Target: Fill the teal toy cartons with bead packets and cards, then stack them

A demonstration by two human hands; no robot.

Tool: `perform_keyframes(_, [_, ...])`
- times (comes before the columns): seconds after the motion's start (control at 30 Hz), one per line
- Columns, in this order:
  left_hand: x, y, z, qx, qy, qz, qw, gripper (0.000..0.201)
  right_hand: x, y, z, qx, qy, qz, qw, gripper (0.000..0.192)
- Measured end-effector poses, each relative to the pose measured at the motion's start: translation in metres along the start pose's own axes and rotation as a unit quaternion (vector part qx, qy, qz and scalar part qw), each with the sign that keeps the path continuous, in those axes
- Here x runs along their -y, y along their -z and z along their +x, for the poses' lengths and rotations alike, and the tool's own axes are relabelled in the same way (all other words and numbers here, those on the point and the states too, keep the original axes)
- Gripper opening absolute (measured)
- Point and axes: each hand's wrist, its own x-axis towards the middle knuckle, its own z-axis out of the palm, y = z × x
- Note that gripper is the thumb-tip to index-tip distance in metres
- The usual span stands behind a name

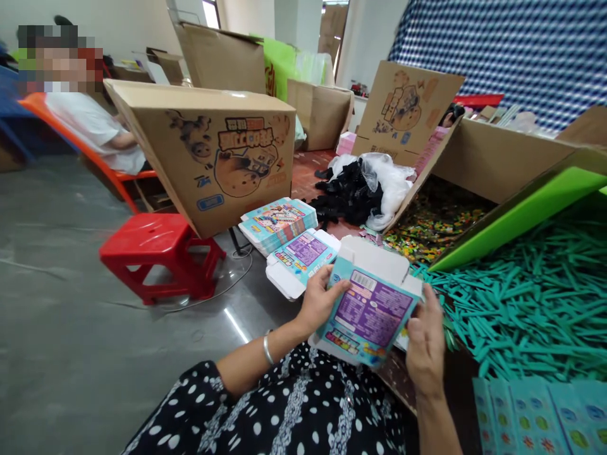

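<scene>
My left hand (320,300) grips a small teal folding carton (374,309) by its left edge, thumb on the purple printed back panel. The carton is tilted above my lap, with its white top flaps standing open. My right hand (427,347) is at the carton's right edge, thumb near the front and fingers upright along the side; part of its contact is hidden. Just beyond my left hand lies another teal carton (303,256), purple panel up with a white flap out. Beside it is a stack of flat teal cartons (279,221).
Large cardboard boxes (246,158) stand ahead. Black pieces (346,196) spill from a white plastic bag (386,189). An open box holds small colourful packets (431,221). Green strips (512,303) heap at right above printed teal sheets (535,411). A red stool (152,246) and a seated person (90,126) are left.
</scene>
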Motion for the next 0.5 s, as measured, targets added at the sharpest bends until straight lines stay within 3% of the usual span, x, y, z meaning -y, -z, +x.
perform_keyframes(0.1, [0.023, -0.009, -0.003, 0.059, 0.003, -0.042, 0.997, 0.085, -0.022, -0.005, -0.003, 0.023, -0.115, 0.016, 0.993, 0.089])
perform_keyframes(0.2, [0.043, -0.005, 0.0, 0.115, -0.002, 0.026, 0.993, 0.085, -0.046, -0.005, -0.005, 0.041, -0.185, 0.053, 0.98, 0.091])
perform_keyframes(0.37, [0.071, 0.001, 0.016, 0.144, 0.042, 0.095, 0.984, 0.058, -0.08, -0.003, -0.003, 0.046, -0.192, 0.011, 0.98, 0.059])
perform_keyframes(0.5, [0.089, -0.004, 0.018, 0.123, 0.047, 0.086, 0.988, 0.069, -0.094, -0.01, -0.004, 0.041, -0.146, -0.058, 0.987, 0.06])
